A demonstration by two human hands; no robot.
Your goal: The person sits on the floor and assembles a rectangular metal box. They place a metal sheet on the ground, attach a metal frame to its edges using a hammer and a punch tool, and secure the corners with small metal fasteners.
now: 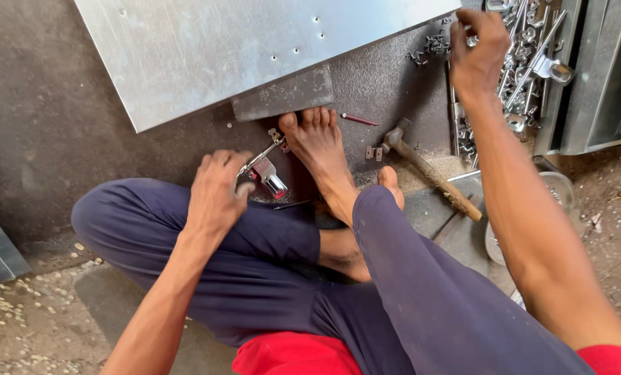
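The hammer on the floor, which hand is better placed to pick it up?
Probably the right hand: the hammer lies on its side, below that arm. The left hand already grips a hand riveter.

There is one metal sheet (206, 48), one hammer (432, 170), one red pencil (359, 119), one small hinge (373, 152), and one hand tool (265, 170). Two hands and two bare feet show. The heap of metal fittings (525, 76) is too many to count.

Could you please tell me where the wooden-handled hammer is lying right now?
In the head view, the wooden-handled hammer lies on the floor right of centre, just right of the bare foot and below the pile of shiny metal fittings.
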